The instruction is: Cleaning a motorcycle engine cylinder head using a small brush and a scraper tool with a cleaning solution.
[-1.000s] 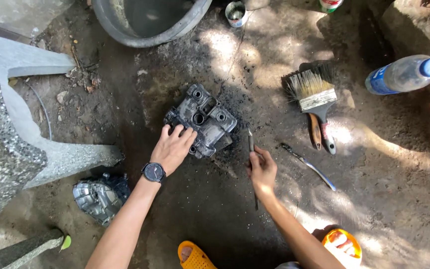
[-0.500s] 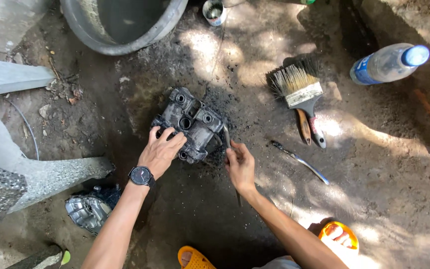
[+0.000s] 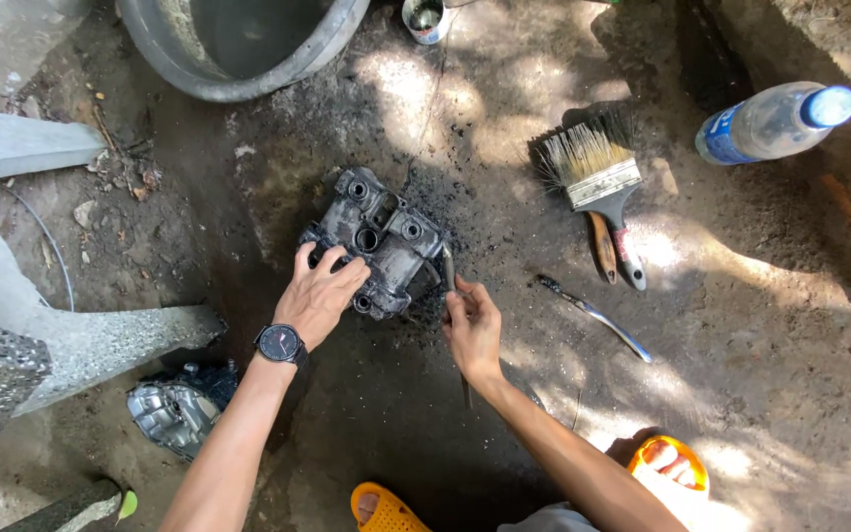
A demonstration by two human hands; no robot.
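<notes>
A dirty grey metal engine cover [image 3: 386,236] lies on the oily ground at the centre. My left hand [image 3: 319,296], with a black wristwatch, grips its near left edge. My right hand [image 3: 472,325] holds a thin metal scraper tool [image 3: 450,271] whose tip touches the cover's right edge; the handle sticks out below my palm.
A wide paintbrush [image 3: 598,182] and a second brush handle lie to the right, with a thin metal tool [image 3: 595,317] below them. A plastic bottle [image 3: 775,120] is at far right, a grey basin [image 3: 248,44] at top, a small tin [image 3: 425,18], another engine part [image 3: 174,414] at lower left, stone bench legs [image 3: 41,335] left.
My right hand has moved up and left, bringing the scraper against the cover's right edge. The left hand has stayed on the cover. The view has shifted a little.
</notes>
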